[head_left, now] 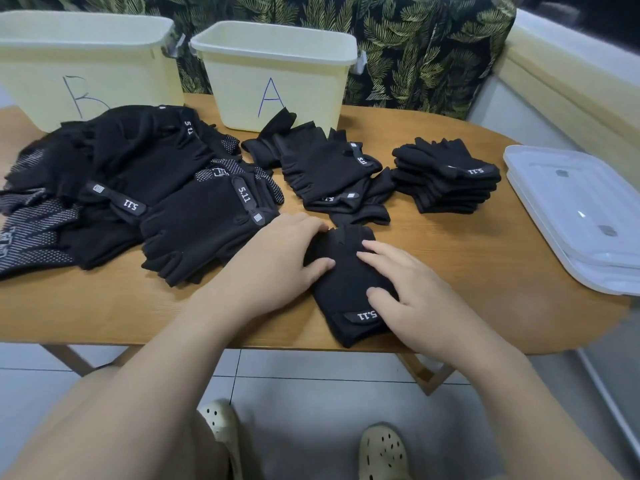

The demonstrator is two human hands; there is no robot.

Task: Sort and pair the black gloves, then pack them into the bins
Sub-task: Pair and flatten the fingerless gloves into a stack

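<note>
A black fingerless glove (346, 282) with a "5.11" wrist tab lies near the table's front edge. My left hand (277, 258) rests on its left side with fingers fairly straight, and my right hand (405, 282) presses flat on its right side. A big loose heap of black gloves (145, 188) covers the left of the table. A smaller pile (329, 171) sits in front of the bin marked A (277, 74). A neat stack of gloves (446, 178) stands further right. The bin marked B (83, 64) is at the back left.
The wooden table (485, 271) has a rounded right end. Two stacked translucent lids (575, 216) lie at its right edge. A leaf-patterned curtain hangs behind the bins. Tiled floor and my two shoes show below the table's front edge.
</note>
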